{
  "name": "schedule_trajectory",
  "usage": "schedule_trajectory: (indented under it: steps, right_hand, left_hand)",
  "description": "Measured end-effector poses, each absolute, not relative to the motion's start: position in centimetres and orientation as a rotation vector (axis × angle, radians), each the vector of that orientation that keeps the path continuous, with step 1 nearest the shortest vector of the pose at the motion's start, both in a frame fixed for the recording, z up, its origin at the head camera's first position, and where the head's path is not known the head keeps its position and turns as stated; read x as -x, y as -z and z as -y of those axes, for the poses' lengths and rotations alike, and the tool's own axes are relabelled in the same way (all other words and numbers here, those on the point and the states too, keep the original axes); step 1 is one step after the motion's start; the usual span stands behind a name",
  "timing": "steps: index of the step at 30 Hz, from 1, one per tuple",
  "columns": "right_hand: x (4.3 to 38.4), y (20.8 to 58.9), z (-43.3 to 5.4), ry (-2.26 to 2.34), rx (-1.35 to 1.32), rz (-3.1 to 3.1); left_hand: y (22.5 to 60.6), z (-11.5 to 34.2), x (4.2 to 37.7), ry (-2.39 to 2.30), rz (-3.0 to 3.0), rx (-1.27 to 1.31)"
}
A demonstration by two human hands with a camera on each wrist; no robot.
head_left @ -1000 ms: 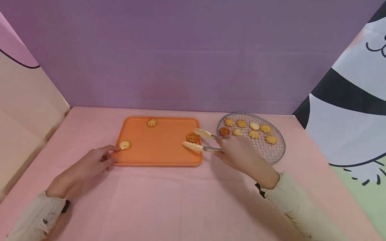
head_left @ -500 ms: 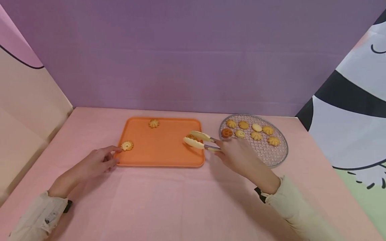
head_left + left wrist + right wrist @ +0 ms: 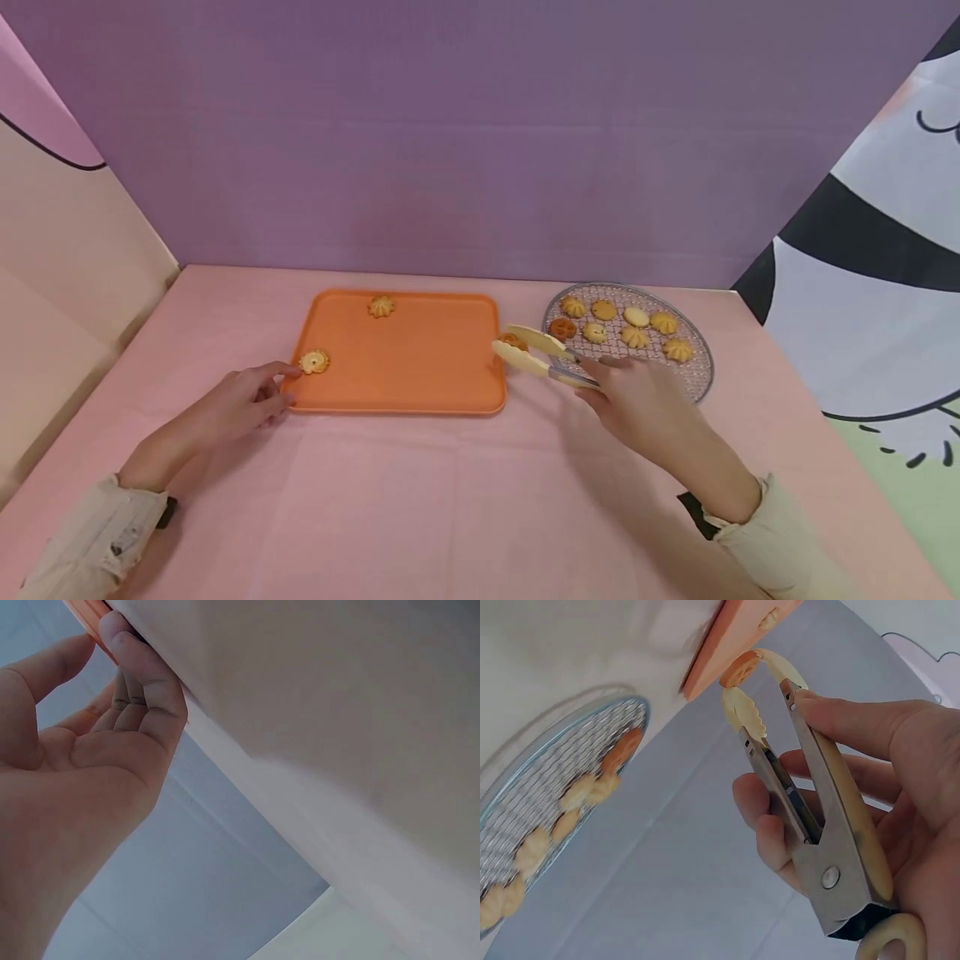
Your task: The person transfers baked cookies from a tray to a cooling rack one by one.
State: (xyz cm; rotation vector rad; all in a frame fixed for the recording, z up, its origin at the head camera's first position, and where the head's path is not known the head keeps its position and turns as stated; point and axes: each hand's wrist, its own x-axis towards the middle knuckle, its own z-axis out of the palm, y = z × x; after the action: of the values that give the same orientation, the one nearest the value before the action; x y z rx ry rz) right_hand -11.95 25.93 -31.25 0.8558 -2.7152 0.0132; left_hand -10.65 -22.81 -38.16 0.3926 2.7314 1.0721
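My right hand (image 3: 637, 400) grips a pair of metal tongs (image 3: 817, 802) with cream tips. Between those tips is a round, reddish-brown cookie (image 3: 739, 669) with an openwork pattern, raised beside the right edge of the orange tray (image 3: 405, 358). The tongs partly cover this cookie in the head view. My left hand (image 3: 236, 404) pinches the tray's left rim, thumb and a finger on opposite sides in the left wrist view. On the tray lie a ring-shaped cookie (image 3: 314, 362) near that hand and a ridged cookie (image 3: 382, 307) at the back.
Right of the tray lies an oval wire rack (image 3: 703, 350) with several cookies, among them a dark brown one (image 3: 562, 328). My right hand hides part of the rack's front. A purple wall (image 3: 465, 167) rises behind the pink-covered table (image 3: 390, 500).
The tongs closed around the brown cookie on the tray's right side and lifted it. My right hand has moved right with it, past the tray's edge. My left hand stays on the rim.
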Motion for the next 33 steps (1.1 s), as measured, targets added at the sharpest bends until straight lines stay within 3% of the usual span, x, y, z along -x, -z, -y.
schedule_trajectory:
  steps: [33]
  right_hand:
    - [11.3,32.6,-32.3,-0.051,-0.659,2.8]
  left_hand:
    - [38.4,23.0,10.7,-1.089,-2.732,-0.388]
